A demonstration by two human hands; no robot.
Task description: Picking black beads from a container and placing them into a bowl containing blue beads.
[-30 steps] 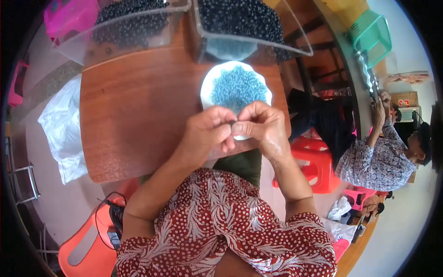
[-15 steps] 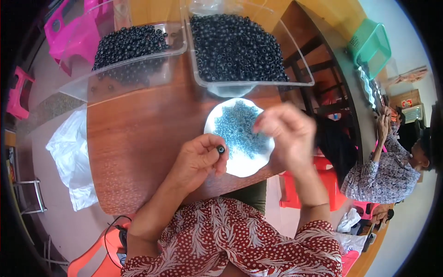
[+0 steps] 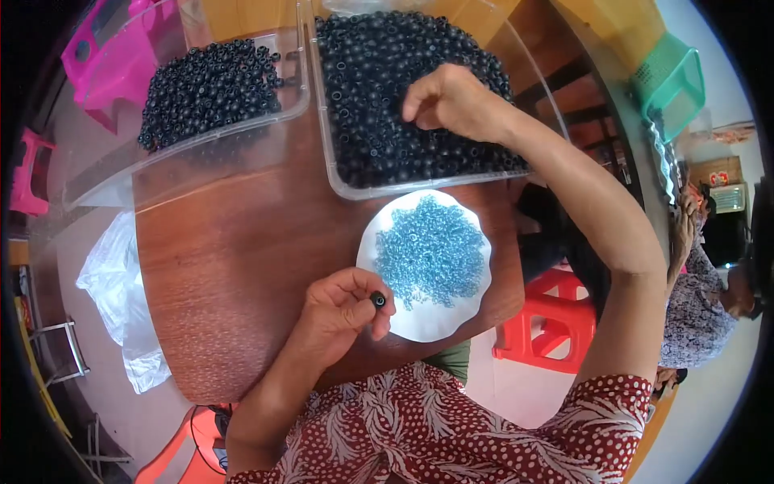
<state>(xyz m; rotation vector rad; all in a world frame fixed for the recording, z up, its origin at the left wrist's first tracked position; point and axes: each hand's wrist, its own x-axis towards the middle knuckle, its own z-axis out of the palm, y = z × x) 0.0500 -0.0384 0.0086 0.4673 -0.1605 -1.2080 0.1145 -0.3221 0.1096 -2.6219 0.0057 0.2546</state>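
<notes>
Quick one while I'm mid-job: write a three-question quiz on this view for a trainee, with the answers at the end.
1. Multiple choice: what is in the left hand?
A) a white bag
B) a black bead-like piece
C) a red stool

2. Fill in the blank: the small bluish pieces lie in a heap on a white ____.

3. True or false: the left hand and the right hand are touching each other.

Key:
1. B
2. plate
3. False; they are well apart, with the right hand over the right-hand clear bin.
</notes>
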